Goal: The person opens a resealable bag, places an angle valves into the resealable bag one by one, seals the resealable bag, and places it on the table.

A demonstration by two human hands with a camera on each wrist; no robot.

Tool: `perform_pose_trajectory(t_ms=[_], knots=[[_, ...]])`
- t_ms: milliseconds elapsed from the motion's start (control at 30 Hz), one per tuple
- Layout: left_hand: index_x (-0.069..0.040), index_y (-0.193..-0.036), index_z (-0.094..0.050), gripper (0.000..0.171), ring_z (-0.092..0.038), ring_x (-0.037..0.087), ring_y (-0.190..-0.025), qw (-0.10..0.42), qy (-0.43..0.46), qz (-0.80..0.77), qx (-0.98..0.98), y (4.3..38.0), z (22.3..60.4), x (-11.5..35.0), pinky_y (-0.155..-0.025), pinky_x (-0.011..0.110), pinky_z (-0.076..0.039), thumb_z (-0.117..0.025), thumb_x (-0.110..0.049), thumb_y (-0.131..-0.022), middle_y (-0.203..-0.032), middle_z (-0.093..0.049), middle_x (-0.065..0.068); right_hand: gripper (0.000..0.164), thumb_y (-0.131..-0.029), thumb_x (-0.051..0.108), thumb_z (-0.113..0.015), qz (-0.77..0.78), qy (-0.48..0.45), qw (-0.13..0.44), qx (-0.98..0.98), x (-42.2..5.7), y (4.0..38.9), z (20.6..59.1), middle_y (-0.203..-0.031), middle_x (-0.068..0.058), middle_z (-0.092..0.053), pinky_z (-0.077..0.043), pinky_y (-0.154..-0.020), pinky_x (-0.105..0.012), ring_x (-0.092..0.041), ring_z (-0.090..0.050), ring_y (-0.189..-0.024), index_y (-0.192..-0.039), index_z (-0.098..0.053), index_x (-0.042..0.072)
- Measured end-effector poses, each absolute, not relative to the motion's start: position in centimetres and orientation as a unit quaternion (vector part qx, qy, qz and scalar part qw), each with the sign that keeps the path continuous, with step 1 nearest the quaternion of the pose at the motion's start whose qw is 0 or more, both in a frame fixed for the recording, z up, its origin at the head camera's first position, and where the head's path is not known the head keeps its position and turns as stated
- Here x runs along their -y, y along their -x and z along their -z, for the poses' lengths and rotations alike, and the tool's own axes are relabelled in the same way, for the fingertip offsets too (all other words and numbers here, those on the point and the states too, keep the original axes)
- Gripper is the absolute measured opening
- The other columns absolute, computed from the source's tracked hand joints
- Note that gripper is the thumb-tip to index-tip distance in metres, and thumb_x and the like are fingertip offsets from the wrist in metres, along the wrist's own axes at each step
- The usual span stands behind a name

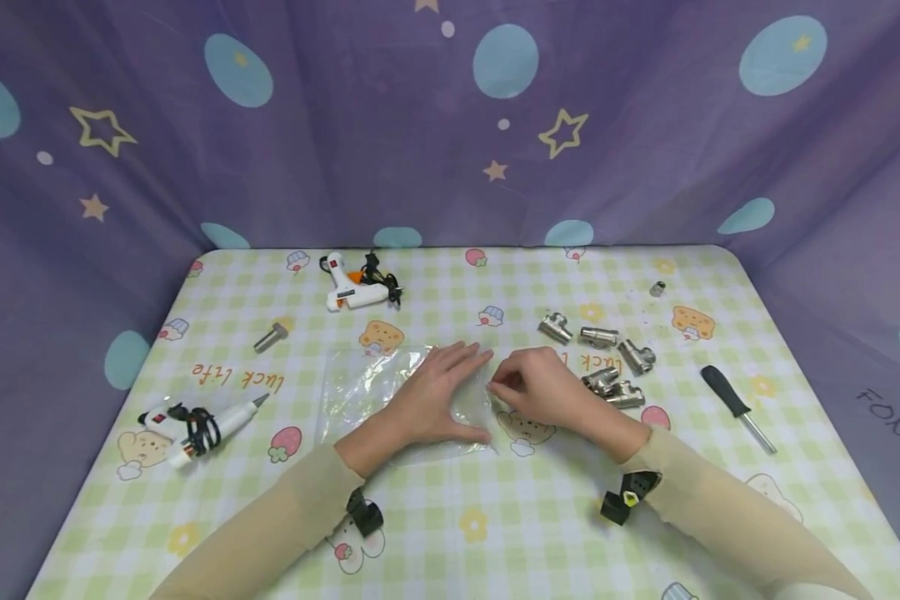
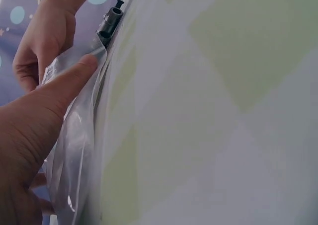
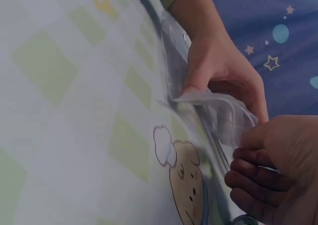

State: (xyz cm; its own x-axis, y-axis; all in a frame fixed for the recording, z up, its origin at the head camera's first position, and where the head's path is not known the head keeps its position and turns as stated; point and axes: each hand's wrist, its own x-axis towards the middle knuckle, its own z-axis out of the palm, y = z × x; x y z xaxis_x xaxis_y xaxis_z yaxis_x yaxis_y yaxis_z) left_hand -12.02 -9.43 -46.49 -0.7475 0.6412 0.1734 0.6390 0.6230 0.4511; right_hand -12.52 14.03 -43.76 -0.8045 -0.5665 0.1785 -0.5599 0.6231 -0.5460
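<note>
A clear plastic zip bag (image 1: 360, 387) lies flat on the table in front of me. My left hand (image 1: 435, 396) rests over its right part with fingers spread and fairly straight, the thumb (image 2: 74, 83) pressing along the near edge. At the bag's right end my right hand (image 1: 540, 385) pinches the zip lip (image 3: 233, 120) between thumb and forefinger, its other fingers curled in. Between the hands, in the right wrist view, the lip stands raised off the cloth. Just right of the right hand lie several metal tee fittings (image 1: 600, 337).
Two white glue guns with black cords lie on the left, one at the back (image 1: 356, 293) and one nearer (image 1: 210, 429). A bolt (image 1: 272, 337) sits between them. On the right are a black-handled screwdriver (image 1: 737, 407) and a small metal piece (image 1: 657, 288). Purple curtain (image 1: 390, 125) hangs behind.
</note>
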Motion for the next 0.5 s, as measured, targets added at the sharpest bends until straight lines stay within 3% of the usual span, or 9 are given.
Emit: perform_pose_trajectory(t_ms=[167, 333, 500], knots=[[-0.019, -0.159, -0.051, 0.105, -0.048, 0.038, -0.150, -0.014, -0.361, -0.272, -0.892, 12.10, 46.50, 9.50, -0.124, 0.057, -0.044, -0.095, -0.058, -0.071, -0.160, -0.053, 0.014, 0.009, -0.092, 0.014, -0.080, 0.299, 0.287, 0.029, -0.910, -13.84, 12.40, 43.69, -0.074, 0.006, -0.074, -0.056, -0.065, -0.019, 0.001, -0.062, -0.065, -0.083, -0.080, 0.014], [-0.020, -0.141, -0.070, 0.062, -0.055, 0.032, -0.139, -0.048, -0.382, -0.303, -0.872, 12.31, 46.55, 9.56, -0.118, 0.049, -0.052, -0.090, -0.037, -0.086, -0.147, -0.062, 0.013, 0.011, -0.091, 0.013, -0.079, 0.299, 0.284, 0.044, -0.910, -13.69, 12.20, 43.50, -0.072, 0.007, -0.072, -0.055, -0.065, -0.019, 0.001, -0.059, -0.064, -0.080, -0.078, 0.014], [-0.018, -0.108, -0.085, 0.019, -0.061, 0.026, -0.123, -0.087, -0.409, -0.301, -0.857, 12.39, 46.61, 9.56, -0.110, 0.042, -0.056, -0.087, -0.025, -0.089, -0.125, -0.069, 0.007, 0.009, -0.091, 0.010, -0.078, 0.311, 0.295, 0.054, -0.902, -13.68, 11.97, 43.55, -0.071, 0.006, -0.072, -0.054, -0.062, -0.017, 0.002, -0.058, -0.062, -0.082, -0.079, 0.012]])
